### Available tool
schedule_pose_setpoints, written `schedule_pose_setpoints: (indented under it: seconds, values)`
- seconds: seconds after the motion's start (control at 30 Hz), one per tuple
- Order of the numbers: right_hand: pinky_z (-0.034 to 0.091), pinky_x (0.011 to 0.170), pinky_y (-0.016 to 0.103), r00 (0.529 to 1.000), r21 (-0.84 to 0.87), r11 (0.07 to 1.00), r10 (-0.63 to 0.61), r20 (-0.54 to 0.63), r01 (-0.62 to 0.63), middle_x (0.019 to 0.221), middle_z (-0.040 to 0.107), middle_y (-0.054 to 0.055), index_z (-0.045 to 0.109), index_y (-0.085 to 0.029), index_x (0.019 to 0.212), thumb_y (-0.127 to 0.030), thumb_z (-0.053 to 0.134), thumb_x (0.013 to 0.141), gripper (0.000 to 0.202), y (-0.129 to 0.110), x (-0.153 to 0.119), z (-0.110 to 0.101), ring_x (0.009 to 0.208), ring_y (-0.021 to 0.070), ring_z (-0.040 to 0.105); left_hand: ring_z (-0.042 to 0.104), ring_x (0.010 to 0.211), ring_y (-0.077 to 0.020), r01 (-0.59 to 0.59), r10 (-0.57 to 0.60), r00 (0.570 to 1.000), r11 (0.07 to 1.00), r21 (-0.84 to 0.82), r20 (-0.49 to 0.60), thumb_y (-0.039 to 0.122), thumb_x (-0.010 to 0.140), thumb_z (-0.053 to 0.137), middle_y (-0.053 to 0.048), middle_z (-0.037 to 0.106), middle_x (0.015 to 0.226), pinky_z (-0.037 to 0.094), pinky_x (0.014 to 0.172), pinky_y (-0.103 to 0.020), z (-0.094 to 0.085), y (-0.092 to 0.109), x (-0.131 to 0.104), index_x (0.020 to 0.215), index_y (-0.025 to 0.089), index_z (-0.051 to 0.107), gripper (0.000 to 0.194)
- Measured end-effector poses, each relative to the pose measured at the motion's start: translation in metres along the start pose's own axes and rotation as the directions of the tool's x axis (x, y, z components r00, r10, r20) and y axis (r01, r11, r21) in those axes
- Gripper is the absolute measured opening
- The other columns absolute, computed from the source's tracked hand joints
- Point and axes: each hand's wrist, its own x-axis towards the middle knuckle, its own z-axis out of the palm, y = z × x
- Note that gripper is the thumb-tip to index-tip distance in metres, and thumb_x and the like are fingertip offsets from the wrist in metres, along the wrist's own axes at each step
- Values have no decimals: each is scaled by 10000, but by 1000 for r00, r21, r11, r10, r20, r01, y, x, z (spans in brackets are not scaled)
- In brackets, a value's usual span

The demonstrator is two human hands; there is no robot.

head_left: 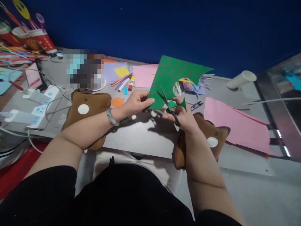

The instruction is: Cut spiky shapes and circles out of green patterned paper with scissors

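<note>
Scissors before paper; power strip left.

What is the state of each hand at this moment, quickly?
Left hand: closed, pinching the green sheet with drawn circles.
Right hand: closed around the black-handled scissors, whose blades are apart.

The green sheet I handle is paper — matt and smooth-faced. My scissors pair slim metal blades with smooth black plastic handles. My bangle is polished, stone-like and glossy; my sleeve is matt black cloth. The brown cushion has a soft, plush-looking fabric cover bearing a smooth, plastic-looking white disc. Power strip: white plastic, smooth. Pink sheet: matt paper. Tabletop: smooth, low sheen — material indeterminate.
</note>
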Motion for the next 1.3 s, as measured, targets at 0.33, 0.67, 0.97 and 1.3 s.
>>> schedule_pose_setpoints:
  seconds: [0.33, 0.67, 0.97, 1.3]
  values:
    - [261, 470, 272, 1000, -6, 1000, 10, 1, -10, 579, 367, -119, 548, -253, 1201, -675, 1035, 505, 949, -2, -2, 0, 493, 116, 384, 534, 474, -80, 25, -26, 998, 1000, -11, -58, 389, 903, 720, 27, 559, 577, 413, 446, -206, 1, -1, -2, 703, 183, 564, 327]
    - [225, 452, 266, 1000, 17, 1000, 24, 15, -24, 571, 347, -132, 528, -274, 1168, -671, 1036, 502, 927, -2, -1, 0, 470, 102, 348, 562, 468, -87, 56, -59, 995, 998, -32, -82, 418, 893, 730, 24, 578, 601, 459, 443, -216, 3, 0, -2, 701, 185, 556, 349]
    - [294, 479, 271, 999, 15, 999, 38, 38, -38, 663, 430, -105, 527, -259, 1150, -640, 1060, 455, 955, -7, 1, 3, 532, 110, 396, 464, 422, -56, 34, -34, 999, 999, -7, 3, 453, 910, 764, 46, 526, 499, 318, 425, -192, -1, -1, 1, 640, 189, 520, 449]
    - [331, 479, 294, 999, 26, 1000, 11, 44, -12, 678, 487, -71, 499, -281, 986, -634, 1067, 411, 882, -7, 4, 3, 565, 142, 436, 408, 422, -54, 76, -75, 996, 997, -27, 48, 486, 871, 795, 54, 486, 499, 287, 432, -221, -1, 1, 1, 625, 203, 492, 483]
